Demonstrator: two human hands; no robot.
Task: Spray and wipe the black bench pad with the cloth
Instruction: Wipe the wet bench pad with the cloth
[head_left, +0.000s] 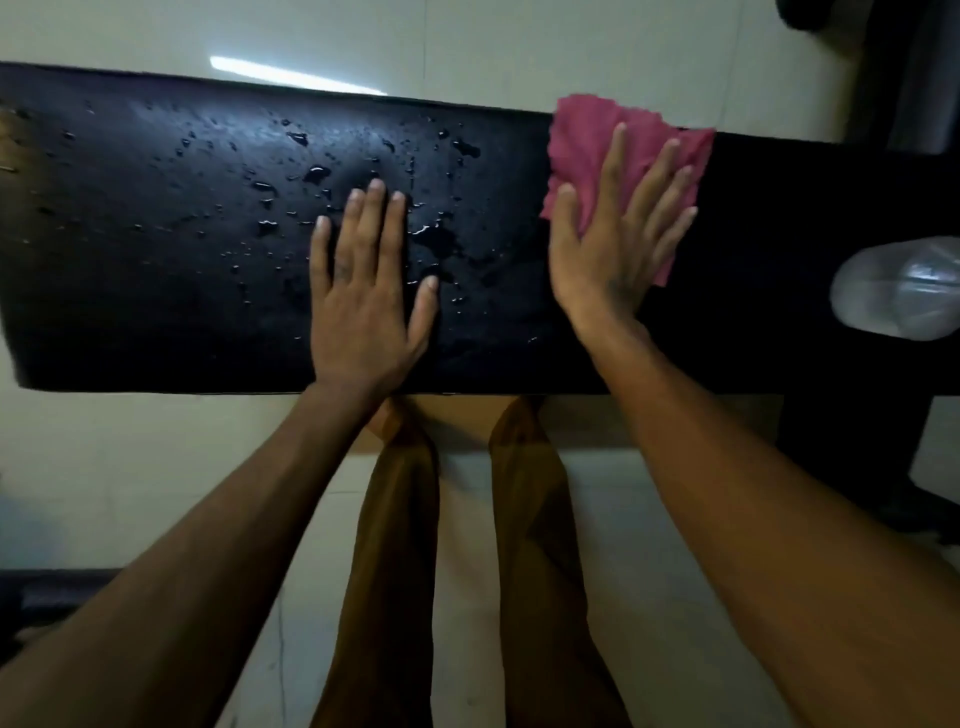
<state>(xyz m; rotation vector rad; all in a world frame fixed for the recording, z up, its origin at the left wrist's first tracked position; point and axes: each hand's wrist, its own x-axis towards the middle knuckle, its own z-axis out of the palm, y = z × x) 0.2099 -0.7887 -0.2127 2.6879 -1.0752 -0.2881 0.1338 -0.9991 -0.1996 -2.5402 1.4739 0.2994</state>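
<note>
Across frame centre: black bench pad (156, 260), beaded with spray droplets (317, 174). Pink cloth (592, 150) at 2 o'clock, under flat right hand (608, 249); left hand (363, 291) flat, fingers released.

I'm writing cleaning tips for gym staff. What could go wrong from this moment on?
The left hand presses flat on the wet part of the bench pad, so it might slip or smear the droplets. The cloth, under the right hand, hangs past the pad's far edge and could slide off. A sweep rightwards might knock the clear bottle.
</note>
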